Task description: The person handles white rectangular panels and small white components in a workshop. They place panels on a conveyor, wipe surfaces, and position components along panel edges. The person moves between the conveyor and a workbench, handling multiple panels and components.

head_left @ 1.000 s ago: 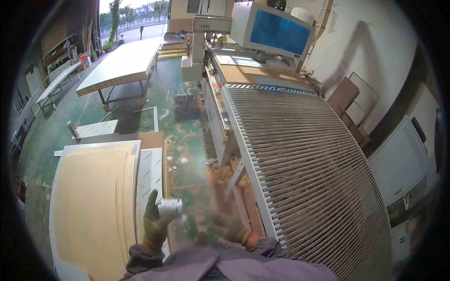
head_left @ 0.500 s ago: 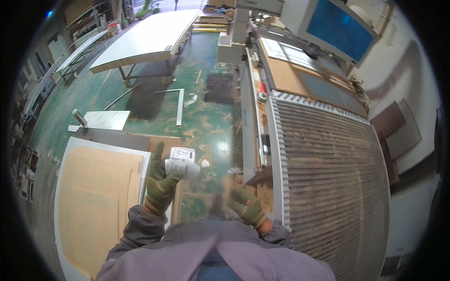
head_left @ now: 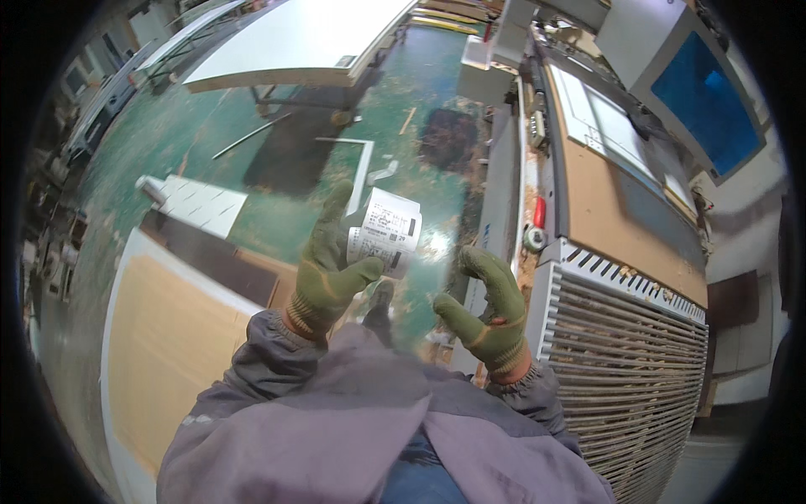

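Note:
In my gloved left hand (head_left: 326, 267) is a roll of white printed labels (head_left: 388, 225), gripped between thumb and fingers, its printed face turned up. To the right of the roll, my gloved right hand (head_left: 489, 307) is raised with thumb and fingers apart and nothing between them. Both hands wear green knit gloves and hang above the floor between a stack of panels and a slatted machine bed.
Left of me lies a stack of pale boards (head_left: 180, 353). On my right stand a slatted bed (head_left: 630, 361), a brown board (head_left: 613, 210) and a blue screen (head_left: 705, 101). A white-topped table (head_left: 294, 42) is farther off; scraps litter the green floor (head_left: 193, 126).
The left hand has risen and shifted right with the label roll. My right hand has come up from low near my body and opened. The view has turned, and the surroundings shift with it.

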`<action>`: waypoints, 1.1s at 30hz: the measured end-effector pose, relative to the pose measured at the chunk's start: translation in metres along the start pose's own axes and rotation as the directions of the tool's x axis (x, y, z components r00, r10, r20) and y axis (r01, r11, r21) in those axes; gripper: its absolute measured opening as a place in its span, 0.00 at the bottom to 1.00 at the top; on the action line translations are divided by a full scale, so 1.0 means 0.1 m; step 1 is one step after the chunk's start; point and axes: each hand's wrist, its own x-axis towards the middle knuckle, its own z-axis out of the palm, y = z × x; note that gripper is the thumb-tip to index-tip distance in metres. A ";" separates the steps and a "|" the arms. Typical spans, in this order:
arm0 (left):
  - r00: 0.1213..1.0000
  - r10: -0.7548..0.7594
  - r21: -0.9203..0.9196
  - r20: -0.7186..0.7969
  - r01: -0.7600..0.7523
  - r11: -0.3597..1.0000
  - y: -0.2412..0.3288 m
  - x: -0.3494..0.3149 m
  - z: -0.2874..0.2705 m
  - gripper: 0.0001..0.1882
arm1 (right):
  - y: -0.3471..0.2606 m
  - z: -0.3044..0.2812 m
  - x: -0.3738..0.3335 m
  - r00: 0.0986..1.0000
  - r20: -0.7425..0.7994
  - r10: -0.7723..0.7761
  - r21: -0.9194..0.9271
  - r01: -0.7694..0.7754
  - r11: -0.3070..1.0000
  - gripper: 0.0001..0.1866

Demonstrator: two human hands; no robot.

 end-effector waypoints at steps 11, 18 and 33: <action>0.894 -0.275 0.052 0.352 0.275 0.960 -0.72 2.58 -0.18 0.52 | 1.26 -0.08 2.19 0.991 0.066 -0.115 -0.513 0.133 0.848 0.29; 0.799 -0.430 0.077 0.421 0.441 0.894 -1.35 3.67 -0.33 0.49 | 2.17 -0.31 2.79 0.996 0.016 -0.084 -0.273 0.086 0.958 0.23; 0.837 -0.453 0.365 0.307 0.336 0.868 -2.31 6.25 -0.22 0.46 | 4.51 -0.94 4.72 0.982 0.046 0.184 0.295 -0.189 0.937 0.11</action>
